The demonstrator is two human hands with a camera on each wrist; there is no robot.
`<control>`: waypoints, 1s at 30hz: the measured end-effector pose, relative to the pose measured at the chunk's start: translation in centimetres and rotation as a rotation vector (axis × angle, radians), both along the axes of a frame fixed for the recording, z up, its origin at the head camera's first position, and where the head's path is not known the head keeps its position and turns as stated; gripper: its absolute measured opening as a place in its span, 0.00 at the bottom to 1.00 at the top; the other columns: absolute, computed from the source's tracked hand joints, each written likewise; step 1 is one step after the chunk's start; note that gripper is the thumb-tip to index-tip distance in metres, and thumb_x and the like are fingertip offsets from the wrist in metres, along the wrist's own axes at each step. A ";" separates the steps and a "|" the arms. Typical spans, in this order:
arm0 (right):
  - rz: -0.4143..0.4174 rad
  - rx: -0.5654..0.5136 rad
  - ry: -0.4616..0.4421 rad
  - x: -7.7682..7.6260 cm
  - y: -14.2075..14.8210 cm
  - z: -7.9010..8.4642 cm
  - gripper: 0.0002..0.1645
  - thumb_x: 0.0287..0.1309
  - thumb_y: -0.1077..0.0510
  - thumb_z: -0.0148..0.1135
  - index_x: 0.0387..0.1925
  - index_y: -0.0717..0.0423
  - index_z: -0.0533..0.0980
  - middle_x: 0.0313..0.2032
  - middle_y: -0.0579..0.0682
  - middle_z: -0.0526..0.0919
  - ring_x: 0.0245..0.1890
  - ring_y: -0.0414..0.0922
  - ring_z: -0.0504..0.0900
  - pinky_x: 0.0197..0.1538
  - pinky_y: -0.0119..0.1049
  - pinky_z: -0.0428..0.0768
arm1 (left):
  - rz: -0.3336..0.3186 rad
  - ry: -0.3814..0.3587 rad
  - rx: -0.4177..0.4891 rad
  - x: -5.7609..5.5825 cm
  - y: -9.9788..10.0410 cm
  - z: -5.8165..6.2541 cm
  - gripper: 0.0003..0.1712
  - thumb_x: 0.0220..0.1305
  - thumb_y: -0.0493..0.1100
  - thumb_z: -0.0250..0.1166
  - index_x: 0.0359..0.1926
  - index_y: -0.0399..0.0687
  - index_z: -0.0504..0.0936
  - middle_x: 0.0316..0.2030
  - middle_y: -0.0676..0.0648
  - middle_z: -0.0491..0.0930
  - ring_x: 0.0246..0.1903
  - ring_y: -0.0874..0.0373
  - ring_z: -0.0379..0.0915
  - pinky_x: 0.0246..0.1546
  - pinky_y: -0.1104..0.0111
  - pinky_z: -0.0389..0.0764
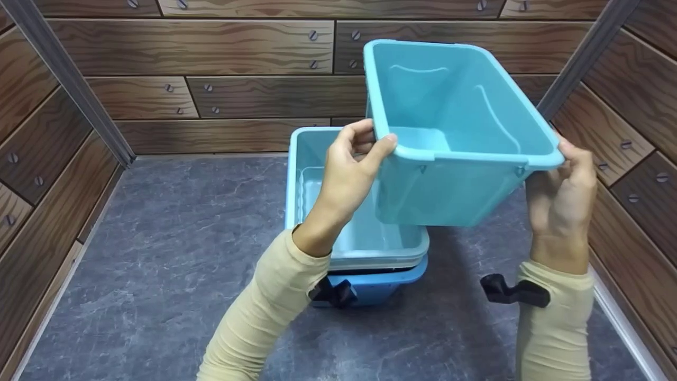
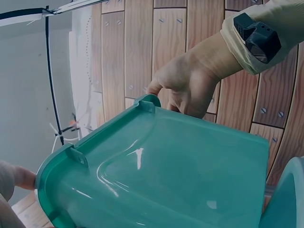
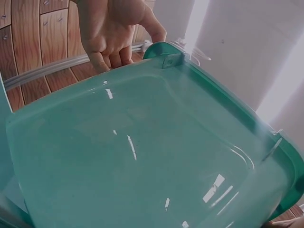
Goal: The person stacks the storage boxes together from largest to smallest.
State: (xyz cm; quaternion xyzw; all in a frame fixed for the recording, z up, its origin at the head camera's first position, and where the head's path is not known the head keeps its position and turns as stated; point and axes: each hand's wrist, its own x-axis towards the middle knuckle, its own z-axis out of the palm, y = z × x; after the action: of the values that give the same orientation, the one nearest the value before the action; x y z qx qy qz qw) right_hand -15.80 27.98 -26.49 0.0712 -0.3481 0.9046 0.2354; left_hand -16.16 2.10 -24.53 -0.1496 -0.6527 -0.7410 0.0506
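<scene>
A teal plastic storage bin (image 1: 449, 185) is held up in the air, tilted, its open top toward the head camera. My left hand (image 1: 349, 169) grips its rim at the near left corner, thumb over the edge. At the near right corner my right hand (image 1: 566, 196) holds the rim, with part of its fingers hidden behind the bin. Below and to the left stands a stack of bins: a light blue bin (image 1: 378, 256) on top and a darker blue bin (image 1: 370, 293) under it. The teal bin's smooth side (image 2: 190, 166) fills much of the left wrist view.
Grey marbled flooring (image 1: 185, 254) surrounds the stack. Wood-patterned walls (image 1: 211, 47) enclose the space at the back, left and right, with metal strips (image 1: 74, 79) at the corners. Black wrist camera mounts (image 1: 515, 291) sit on the sleeves.
</scene>
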 end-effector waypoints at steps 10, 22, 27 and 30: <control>0.010 0.056 0.027 0.1 -0.9 0.2 0.23 0.67 0.65 0.37 0.37 0.75 0.79 0.31 0.60 0.83 0.38 0.50 0.79 0.53 0.39 0.71 | 0.007 0.024 -0.018 -0.2 -0.9 -0.1 0.26 0.64 0.39 0.60 0.62 0.34 0.70 0.51 0.37 0.76 0.46 0.55 0.74 0.50 0.71 0.79; 0.028 0.060 0.045 0.2 -1.4 0.5 0.20 0.63 0.65 0.42 0.41 0.76 0.78 0.33 0.61 0.84 0.38 0.50 0.79 0.53 0.39 0.71 | -0.001 0.022 -0.005 -0.1 -1.5 -0.1 0.27 0.65 0.41 0.60 0.64 0.38 0.69 0.60 0.39 0.72 0.62 0.51 0.70 0.61 0.67 0.77; 0.033 0.048 0.043 0.3 -1.6 0.5 0.22 0.65 0.66 0.39 0.40 0.77 0.78 0.31 0.61 0.84 0.35 0.50 0.80 0.52 0.39 0.72 | -0.005 0.039 0.022 -0.1 -1.8 -0.1 0.27 0.65 0.39 0.60 0.63 0.35 0.69 0.61 0.37 0.73 0.65 0.51 0.69 0.65 0.67 0.73; 0.031 0.049 0.038 0.3 -1.7 0.5 0.23 0.66 0.66 0.38 0.40 0.77 0.79 0.30 0.61 0.85 0.34 0.50 0.80 0.51 0.39 0.72 | -0.001 0.048 0.024 -0.1 -1.9 -0.1 0.27 0.65 0.38 0.60 0.63 0.34 0.69 0.60 0.36 0.75 0.64 0.50 0.71 0.64 0.66 0.75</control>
State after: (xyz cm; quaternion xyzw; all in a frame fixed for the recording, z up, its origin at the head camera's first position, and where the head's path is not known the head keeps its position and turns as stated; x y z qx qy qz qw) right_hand -15.45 26.27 -25.99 0.0995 -0.3646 0.8978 0.2259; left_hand -16.22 0.23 -24.67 -0.1671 -0.6421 -0.7451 0.0677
